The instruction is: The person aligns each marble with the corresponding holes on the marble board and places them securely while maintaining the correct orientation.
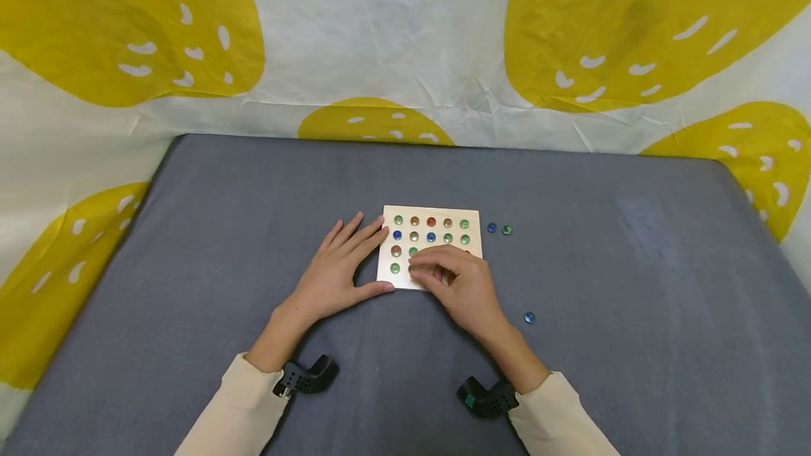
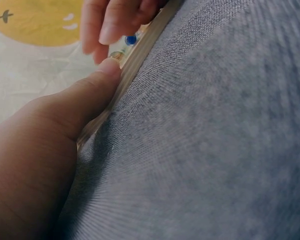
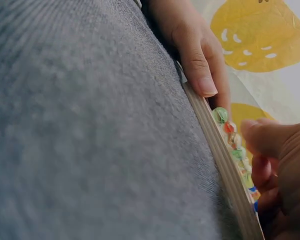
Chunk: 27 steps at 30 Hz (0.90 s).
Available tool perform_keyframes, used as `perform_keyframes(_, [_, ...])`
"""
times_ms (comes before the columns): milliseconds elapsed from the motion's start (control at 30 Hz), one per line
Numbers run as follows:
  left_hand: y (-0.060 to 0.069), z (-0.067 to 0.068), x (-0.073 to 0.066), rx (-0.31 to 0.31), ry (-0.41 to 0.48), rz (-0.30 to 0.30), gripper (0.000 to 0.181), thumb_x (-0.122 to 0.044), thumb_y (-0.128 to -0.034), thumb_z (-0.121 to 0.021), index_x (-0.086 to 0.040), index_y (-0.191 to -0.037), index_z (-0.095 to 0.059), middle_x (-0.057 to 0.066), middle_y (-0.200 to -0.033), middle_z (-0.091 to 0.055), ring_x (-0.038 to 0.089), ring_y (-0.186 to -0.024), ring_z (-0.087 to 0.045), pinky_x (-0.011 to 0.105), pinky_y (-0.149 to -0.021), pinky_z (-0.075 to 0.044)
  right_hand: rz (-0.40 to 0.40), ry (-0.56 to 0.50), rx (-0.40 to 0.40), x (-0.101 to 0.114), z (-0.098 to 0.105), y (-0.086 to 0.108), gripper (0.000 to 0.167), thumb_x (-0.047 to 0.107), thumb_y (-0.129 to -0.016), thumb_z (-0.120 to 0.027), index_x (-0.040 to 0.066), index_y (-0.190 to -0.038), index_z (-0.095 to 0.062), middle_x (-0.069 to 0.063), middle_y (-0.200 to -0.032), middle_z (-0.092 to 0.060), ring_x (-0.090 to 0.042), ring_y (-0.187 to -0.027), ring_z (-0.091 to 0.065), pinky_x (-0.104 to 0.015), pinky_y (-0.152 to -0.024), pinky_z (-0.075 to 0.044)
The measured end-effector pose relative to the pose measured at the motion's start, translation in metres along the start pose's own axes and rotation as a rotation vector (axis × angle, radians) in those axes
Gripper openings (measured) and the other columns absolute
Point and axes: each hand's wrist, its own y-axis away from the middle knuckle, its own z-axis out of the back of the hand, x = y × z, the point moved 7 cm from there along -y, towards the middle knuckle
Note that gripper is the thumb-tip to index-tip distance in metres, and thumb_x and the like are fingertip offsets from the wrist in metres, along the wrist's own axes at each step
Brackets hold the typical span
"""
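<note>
A pale wooden board lies on the grey cloth, set with rows of green, amber, red and blue glass marbles. My left hand is spread along its left side. Its fingertips touch the left edge, and the thumb rests at the near left corner. Over the front part of the board is my right hand, fingers bent. Its thumb and fingertips come down around the second marble of the nearest row, partly covered by them; whether they pinch it is unclear. That hand hides several marbles on the right.
A blue marble and a green marble lie on the cloth right of the board. Another blue marble lies nearer, beyond my right wrist. A white curtain with yellow fruit shapes hangs behind the table.
</note>
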Motion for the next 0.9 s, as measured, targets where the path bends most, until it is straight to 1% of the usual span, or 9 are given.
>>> perform_keyframes(100, [0.0,0.0,0.0,0.0,0.001,0.001,0.085,-0.06,-0.0821,-0.065,-0.013,-0.148,-0.038,0.003,-0.154,-0.031,0.03,-0.143,-0.018,0.048,-0.116,-0.009,0.005,-0.002,-0.011,0.005,0.008,-0.001,0.015,0.01,-0.081,-0.078,0.013,-0.096,-0.077,0.006,-0.096,-0.069,-0.006,-0.06,-0.051,-0.024,-0.05,-0.044])
perform_keyframes(267, [0.0,0.0,0.0,-0.002,0.008,0.003,0.085,-0.058,-0.0809,-0.067,-0.014,-0.148,-0.038,0.002,-0.154,-0.031,0.029,-0.143,-0.018,0.047,-0.116,-0.009,0.015,0.065,-0.015,0.018,0.029,-0.001,0.018,0.01,-0.081,-0.077,0.015,-0.098,-0.076,0.008,-0.096,-0.068,-0.004,-0.064,-0.051,-0.022,-0.05,-0.043])
perform_keyframes(400, [0.0,0.0,0.001,0.003,0.002,0.005,0.086,-0.057,-0.081,-0.067,-0.014,-0.149,-0.038,0.002,-0.154,-0.029,0.029,-0.143,-0.017,0.047,-0.116,-0.008,0.004,0.11,-0.022,0.024,0.049,0.006,0.019,0.008,-0.08,-0.079,0.013,-0.098,-0.076,0.008,-0.097,-0.067,-0.003,-0.064,-0.049,-0.018,-0.049,-0.038])
perform_keyframes(533, [0.0,0.0,0.001,-0.003,0.007,-0.003,0.086,-0.06,-0.0817,-0.065,-0.013,-0.149,-0.038,0.003,-0.154,-0.03,0.03,-0.143,-0.017,0.047,-0.116,-0.007,-0.002,0.142,-0.052,0.025,0.071,0.015,0.024,0.004,-0.077,-0.08,0.013,-0.099,-0.076,0.005,-0.096,-0.068,-0.004,-0.063,-0.048,-0.017,-0.049,-0.037])
perform_keyframes(767, [0.0,-0.001,0.0,-0.003,0.015,-0.012,0.086,-0.068,-0.0843,-0.054,-0.013,-0.148,-0.038,0.003,-0.154,-0.03,0.03,-0.143,-0.018,0.047,-0.116,-0.008,-0.06,0.225,-0.092,0.021,0.105,0.032,0.032,-0.002,-0.072,-0.081,0.013,-0.1,-0.075,0.006,-0.093,-0.067,-0.003,-0.066,-0.05,-0.016,-0.049,-0.038])
perform_keyframes(833, [0.0,0.0,0.0,-0.004,0.015,-0.011,0.087,-0.068,-0.0842,-0.054,-0.012,-0.148,-0.038,0.003,-0.154,-0.03,0.03,-0.143,-0.018,0.047,-0.116,-0.008,-0.069,0.231,-0.105,0.022,0.113,0.036,0.033,-0.006,-0.071,-0.081,0.011,-0.099,-0.075,0.005,-0.092,-0.067,-0.003,-0.067,-0.05,-0.017,-0.049,-0.039])
perform_keyframes(900, [0.001,0.0,0.0,-0.003,0.014,-0.009,0.086,-0.066,-0.0838,-0.057,-0.012,-0.149,-0.038,0.003,-0.154,-0.03,0.03,-0.143,-0.018,0.047,-0.116,-0.008,-0.093,0.23,-0.11,0.024,0.12,0.039,0.032,-0.01,-0.071,-0.079,0.008,-0.097,-0.075,0.002,-0.09,-0.067,-0.004,-0.067,-0.051,-0.017,-0.05,-0.039])
